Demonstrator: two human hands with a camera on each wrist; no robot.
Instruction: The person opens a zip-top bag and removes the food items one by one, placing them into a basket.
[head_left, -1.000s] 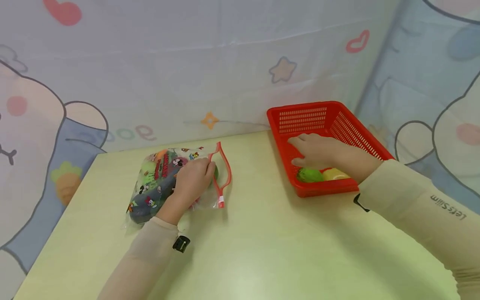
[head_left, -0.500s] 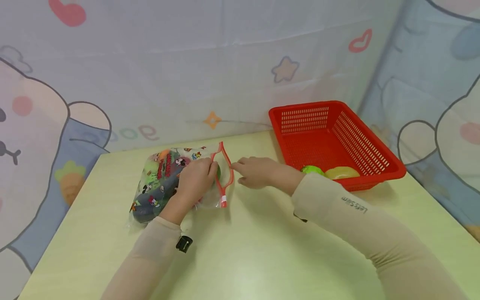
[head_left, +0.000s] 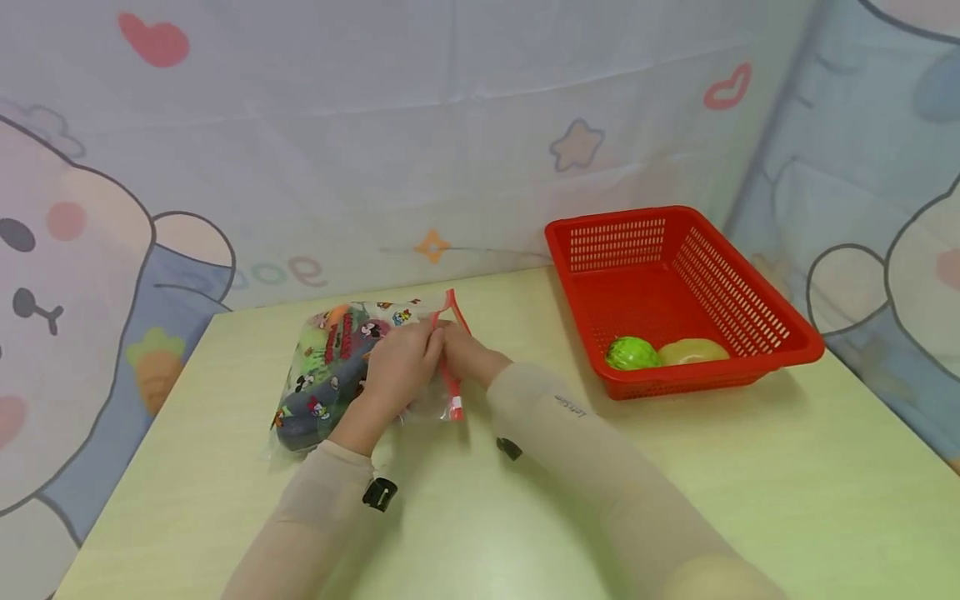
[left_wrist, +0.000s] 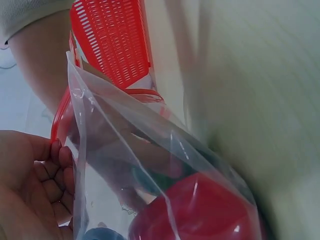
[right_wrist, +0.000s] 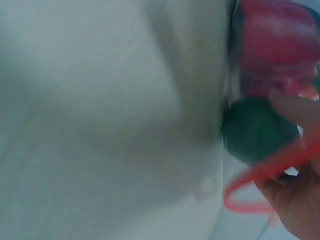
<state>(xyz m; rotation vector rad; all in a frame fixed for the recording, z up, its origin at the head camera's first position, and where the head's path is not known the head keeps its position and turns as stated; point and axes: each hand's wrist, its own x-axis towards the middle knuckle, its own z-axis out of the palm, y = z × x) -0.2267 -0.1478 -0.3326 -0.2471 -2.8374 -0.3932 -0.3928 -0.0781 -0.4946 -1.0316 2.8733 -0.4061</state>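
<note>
On my head feed, the left hand (head_left: pixel 405 358) pinches the red zip edge (left_wrist: pixel 61 115) of a clear, cartoon-printed plastic bag (head_left: pixel 330 379) lying filled on the pale yellow tabletop (head_left: pixel 465 517), left of a red rectangular mesh basket (head_left: pixel 637 296). I see the right hand (head_left: pixel 467 354) inside the bag's mouth, thumb and fingers at a dark green round object (right_wrist: pixel 257 130); through the blur I can't tell whether they grip it.

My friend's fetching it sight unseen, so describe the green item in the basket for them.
On the table, find the red plastic basket right of the clear zip bag. Look into its near left corner for the green item. It's round with paler streaks, while the longer item beside it is pale yellow.
</note>
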